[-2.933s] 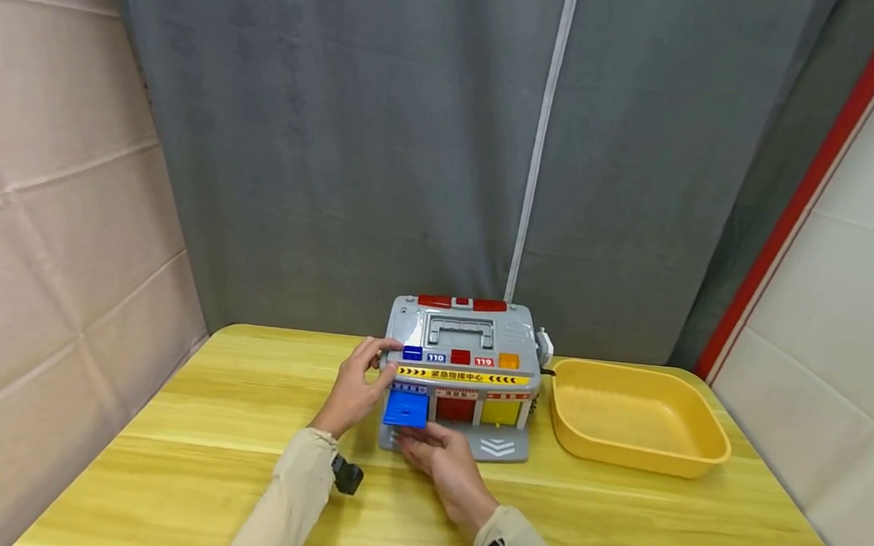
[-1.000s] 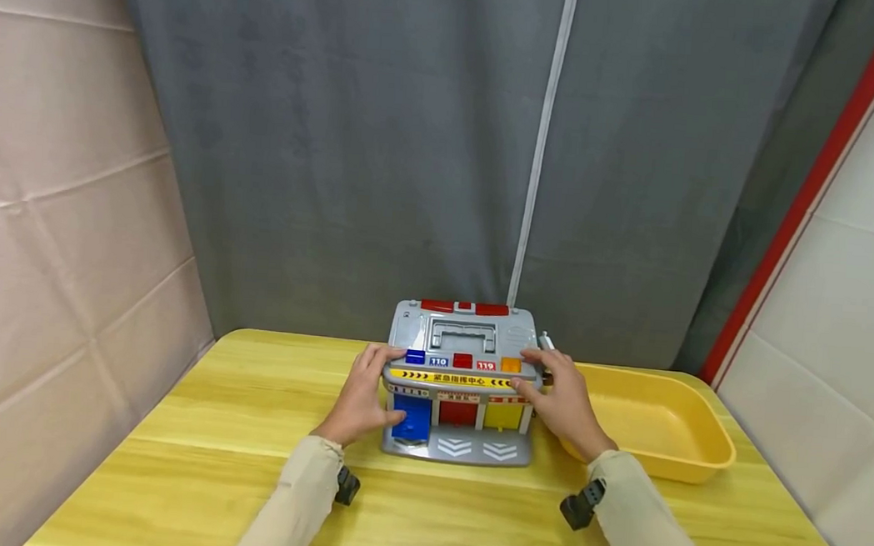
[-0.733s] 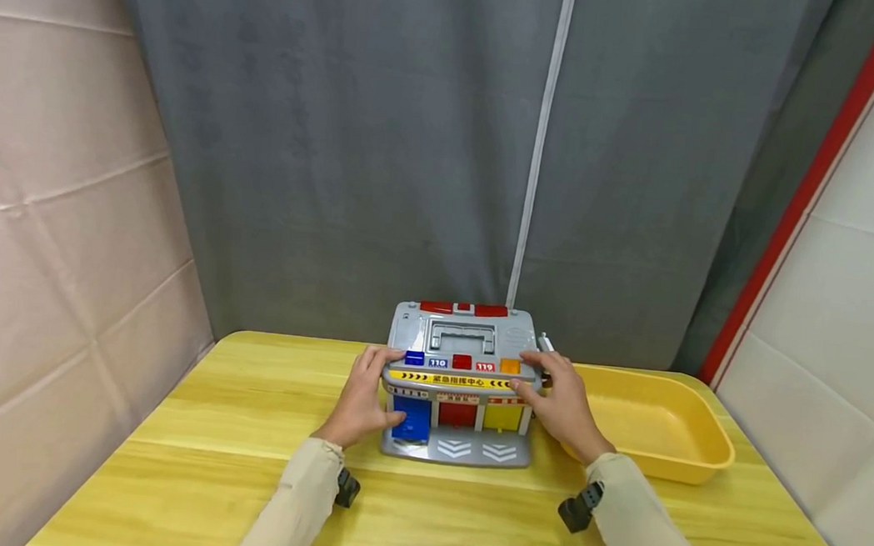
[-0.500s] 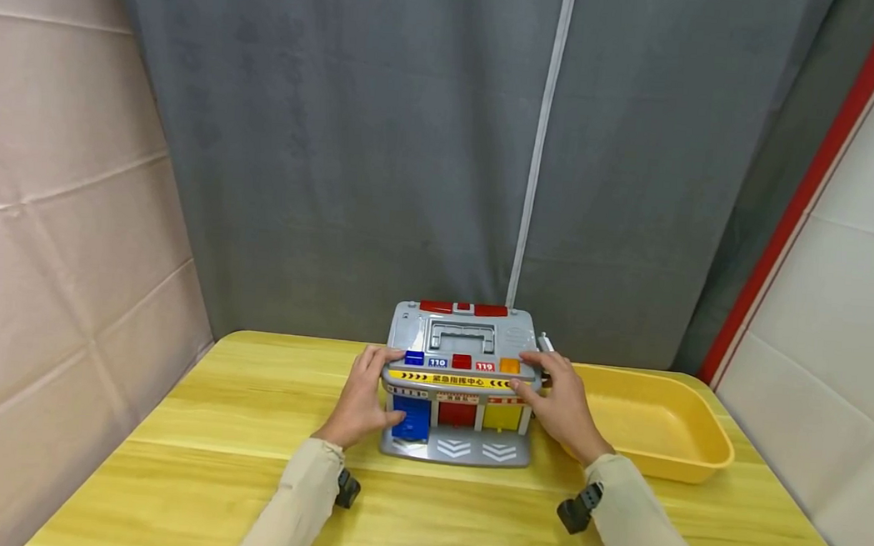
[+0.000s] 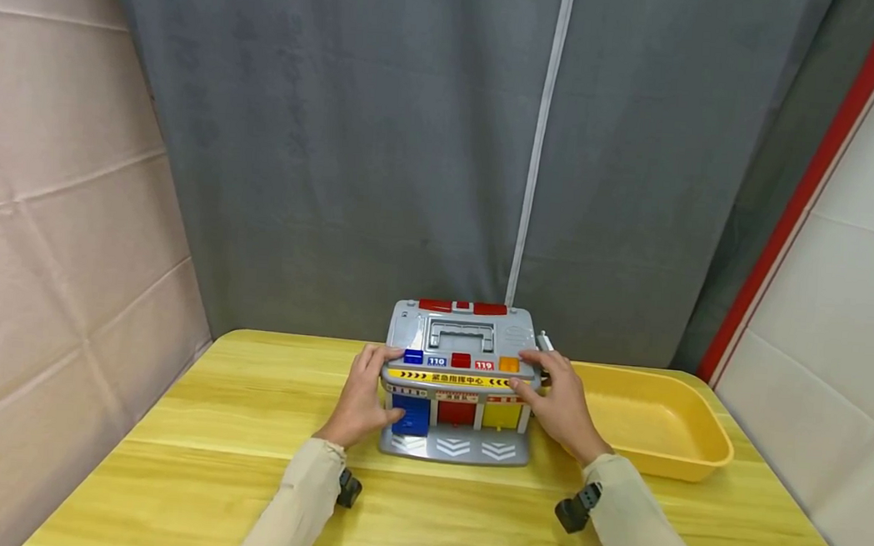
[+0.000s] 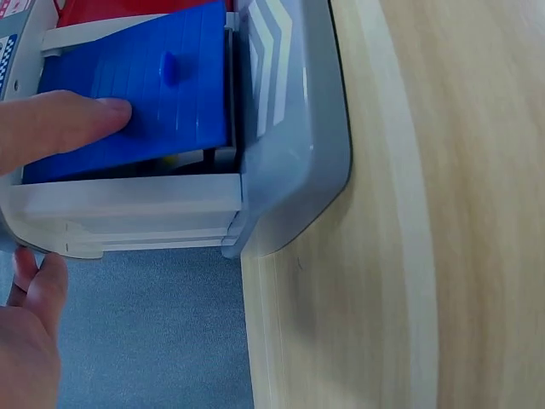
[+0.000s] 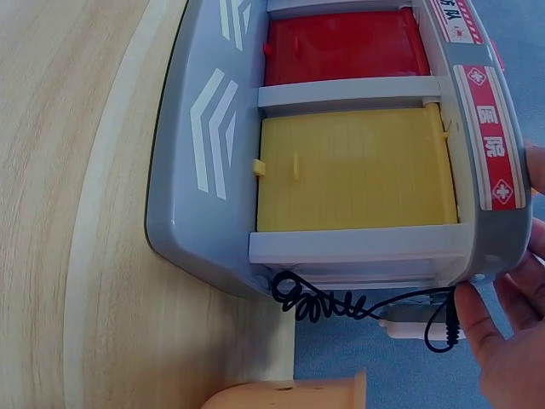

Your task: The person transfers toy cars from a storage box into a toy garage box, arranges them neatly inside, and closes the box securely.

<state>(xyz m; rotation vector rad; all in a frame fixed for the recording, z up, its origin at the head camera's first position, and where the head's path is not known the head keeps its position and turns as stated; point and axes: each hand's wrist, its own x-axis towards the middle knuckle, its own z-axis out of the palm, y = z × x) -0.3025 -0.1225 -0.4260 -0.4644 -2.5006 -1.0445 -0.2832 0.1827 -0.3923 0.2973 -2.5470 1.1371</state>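
Observation:
A grey toy rescue station [image 5: 478, 336] with blue, red and yellow doors stands on the table in the head view. My left hand [image 5: 358, 395] spans its left end, fingers at the roof edge near the blue button [image 5: 413, 357]. Its thumb [image 6: 81, 123] presses the blue door [image 6: 183, 94], which hangs ajar with a dark gap along its side. My right hand [image 5: 566, 404] grips the right roof corner, its index finger beside the orange button [image 5: 509, 364]. Both the red door [image 7: 349, 47] and the yellow door [image 7: 358, 170] are down in the right wrist view.
Right of the station sits a yellow tray [image 5: 695, 468], partly behind my right hand. A coiled black cord [image 7: 306, 302] and a white handset-like piece [image 7: 417, 330] hang at the station's right side. Grey curtain [image 5: 339, 150] rises behind the wooden table [image 5: 193, 458].
My right hand has gone from beneath the raised blue door to the station's right end. The blue door has dropped; in the last half second its lower edge shifted slightly inward under my left thumb.

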